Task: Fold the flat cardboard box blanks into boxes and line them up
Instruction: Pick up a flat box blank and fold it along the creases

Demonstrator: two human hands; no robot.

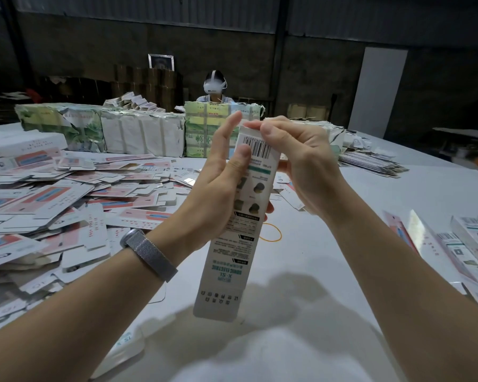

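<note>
Head view: the box (239, 216) is held upright above the table (329, 271), between both hands. The left hand (218, 175) cradles its side, thumb on the barcode; the right hand (301, 164) pinches the top flap. A skewed tuck could crease that flap. Blanks (66, 194) lie heaped left.

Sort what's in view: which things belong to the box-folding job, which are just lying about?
In the job:
- box, held by left hand and right hand
- flat blanks piled at left
- folded boxes at right

Lying about:
- rubber band
- wrapped bundles
- person opposite
</note>
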